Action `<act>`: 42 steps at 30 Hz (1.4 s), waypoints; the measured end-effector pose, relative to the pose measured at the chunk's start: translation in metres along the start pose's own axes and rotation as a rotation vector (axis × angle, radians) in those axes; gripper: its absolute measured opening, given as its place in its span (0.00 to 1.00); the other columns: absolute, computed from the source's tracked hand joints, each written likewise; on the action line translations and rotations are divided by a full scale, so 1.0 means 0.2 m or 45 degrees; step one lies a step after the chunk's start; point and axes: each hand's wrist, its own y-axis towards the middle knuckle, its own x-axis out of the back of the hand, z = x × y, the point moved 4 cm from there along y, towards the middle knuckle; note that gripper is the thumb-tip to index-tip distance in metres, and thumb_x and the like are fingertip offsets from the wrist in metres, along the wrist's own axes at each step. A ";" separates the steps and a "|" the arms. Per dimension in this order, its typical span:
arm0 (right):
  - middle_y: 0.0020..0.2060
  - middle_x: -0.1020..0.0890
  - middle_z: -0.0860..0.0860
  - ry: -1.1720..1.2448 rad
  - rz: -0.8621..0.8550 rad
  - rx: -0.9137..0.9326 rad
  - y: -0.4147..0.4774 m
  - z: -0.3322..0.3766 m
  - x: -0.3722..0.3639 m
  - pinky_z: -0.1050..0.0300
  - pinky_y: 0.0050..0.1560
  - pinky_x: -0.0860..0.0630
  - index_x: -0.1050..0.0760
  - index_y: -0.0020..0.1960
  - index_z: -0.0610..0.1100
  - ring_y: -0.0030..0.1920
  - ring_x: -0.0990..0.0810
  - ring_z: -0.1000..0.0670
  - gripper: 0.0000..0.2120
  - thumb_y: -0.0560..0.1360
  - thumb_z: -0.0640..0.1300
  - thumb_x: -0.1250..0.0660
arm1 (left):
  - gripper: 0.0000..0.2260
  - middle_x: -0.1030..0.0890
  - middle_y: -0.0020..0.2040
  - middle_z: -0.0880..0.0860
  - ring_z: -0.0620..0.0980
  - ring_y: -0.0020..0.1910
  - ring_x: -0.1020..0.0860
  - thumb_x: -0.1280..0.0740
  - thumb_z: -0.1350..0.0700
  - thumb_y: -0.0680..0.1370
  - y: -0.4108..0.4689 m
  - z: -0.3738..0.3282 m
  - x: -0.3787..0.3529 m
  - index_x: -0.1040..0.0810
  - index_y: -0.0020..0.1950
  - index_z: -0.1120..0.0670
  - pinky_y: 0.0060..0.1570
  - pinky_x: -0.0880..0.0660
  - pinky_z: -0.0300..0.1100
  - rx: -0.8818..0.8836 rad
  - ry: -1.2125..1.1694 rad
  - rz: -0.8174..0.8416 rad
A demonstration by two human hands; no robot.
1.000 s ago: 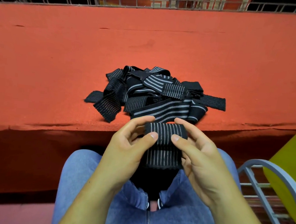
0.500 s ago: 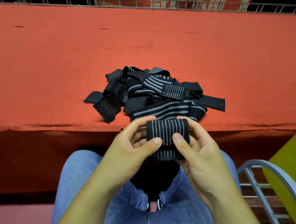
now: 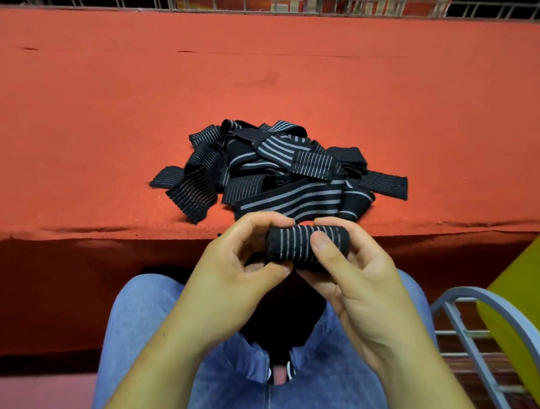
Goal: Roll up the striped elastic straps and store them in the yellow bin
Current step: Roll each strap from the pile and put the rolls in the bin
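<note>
The left hand (image 3: 232, 276) is at the left end of the roll (image 3: 287, 245). Its fingers curl over the top of that end and its thumb tucks in below, so its grip is closed on the roll.

The roll is one strap wound up tight. It lies on its side, and its long way runs left to right, from one hand to the other. It is up in the air over the lap, just on the near side of the worktop (image 3: 106, 106) edge. Behind the roll, on the worktop, sits the pile (image 3: 274, 175) of straps not rolled yet.

The right hand (image 3: 356, 288) has the right end of the roll. Its thumb presses on the front and its fingers wrap round the back, so its grip is closed on the roll too.

Well off to the right of the roll, and lower down, is the bin (image 3: 523, 294). Only part of it shows. A grey rail (image 3: 499, 309) curves just beside it, on the side nearer the roll.

The rolling looks about done. I think the next move is to put the roll in the bin. The bin is on the right hand's side, so that hand is nearer. It should keep a tight squeeze, or the roll could spring open on the way over the rail.
</note>
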 end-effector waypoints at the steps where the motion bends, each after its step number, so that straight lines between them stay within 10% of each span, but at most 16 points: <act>1: 0.50 0.14 0.45 0.001 0.003 0.013 0.00 0.00 0.01 0.50 0.58 0.16 0.21 0.63 0.38 0.54 0.15 0.50 0.24 0.70 0.46 0.25 | 0.23 0.16 0.59 0.48 0.46 0.62 0.19 0.30 0.74 0.75 0.00 0.00 0.00 0.20 0.62 0.51 0.58 0.23 0.38 0.005 0.000 0.013; 9: 0.58 0.13 0.46 -0.296 0.064 0.278 0.00 0.07 0.05 0.54 0.62 0.19 0.18 0.53 0.45 0.60 0.15 0.48 0.12 0.70 0.37 0.26 | 0.13 0.15 0.57 0.51 0.52 0.59 0.17 0.29 0.45 0.77 0.01 -0.02 -0.04 0.18 0.61 0.44 0.66 0.23 0.58 0.122 -0.044 -0.015; 19: 0.55 0.12 0.49 -0.427 0.076 0.317 -0.04 0.21 0.13 0.62 0.59 0.20 0.17 0.57 0.43 0.59 0.14 0.52 0.11 0.77 0.33 0.26 | 0.14 0.13 0.48 0.48 0.43 0.48 0.16 0.27 0.64 0.77 0.06 -0.07 -0.14 0.16 0.57 0.47 0.50 0.22 0.38 0.156 -0.220 -0.043; 31: 0.54 0.11 0.52 -0.576 -0.015 0.325 -0.11 0.51 0.35 0.62 0.57 0.19 0.16 0.61 0.48 0.55 0.13 0.54 0.16 0.77 0.33 0.26 | 0.10 0.12 0.53 0.49 0.43 0.54 0.15 0.28 0.62 0.79 0.21 -0.25 -0.41 0.16 0.59 0.53 0.54 0.22 0.37 -0.066 -0.072 0.142; 42: 0.47 0.12 0.62 -1.907 0.179 0.199 -0.12 0.98 0.62 0.52 0.56 0.20 0.15 0.55 0.54 0.50 0.16 0.61 0.10 0.75 0.53 0.25 | 0.16 0.13 0.49 0.43 0.39 0.50 0.16 0.22 0.57 0.75 0.36 -0.38 -0.80 0.17 0.60 0.46 0.53 0.21 0.38 -0.161 0.284 0.388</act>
